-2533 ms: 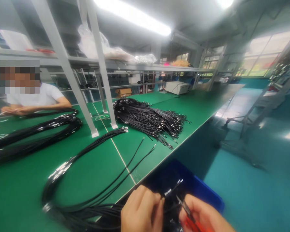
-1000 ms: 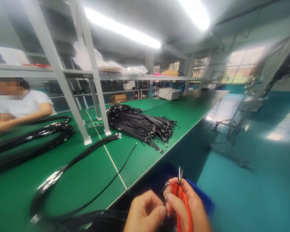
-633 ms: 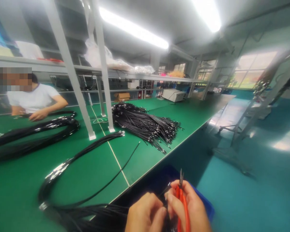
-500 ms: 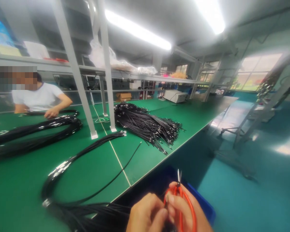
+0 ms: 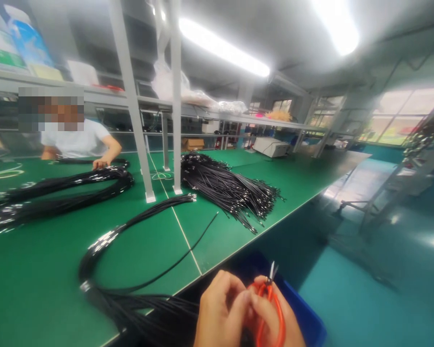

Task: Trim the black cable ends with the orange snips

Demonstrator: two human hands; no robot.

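My right hand (image 5: 288, 315) is closed around scissors (image 5: 269, 291) with orange-red handles, their blades pointing up and slightly apart. Close against it, my left hand (image 5: 217, 308) is closed with thumb and fingertips pressed together. Whatever sits in that pinch is hidden by the fingers. Left of my hands, a bundle of black cables (image 5: 126, 308) runs off the table's front edge and curves back over the green table (image 5: 50, 270). A single black cable (image 5: 173, 265) lies apart from it, its tip towards the back.
A large pile of black cables (image 5: 231, 185) lies behind my hands. Looped cable bundles (image 5: 75, 193) lie at left, near a person in a white shirt (image 5: 79, 140). Grey shelf posts (image 5: 137, 120) rise from the table. Below my hands is a blue bin (image 5: 307, 313).
The view has turned a little to the left, so the table's contents appear further right. My hands remain together, with the scissors still in the right one. The dark piece seen between my fingers is now hidden.
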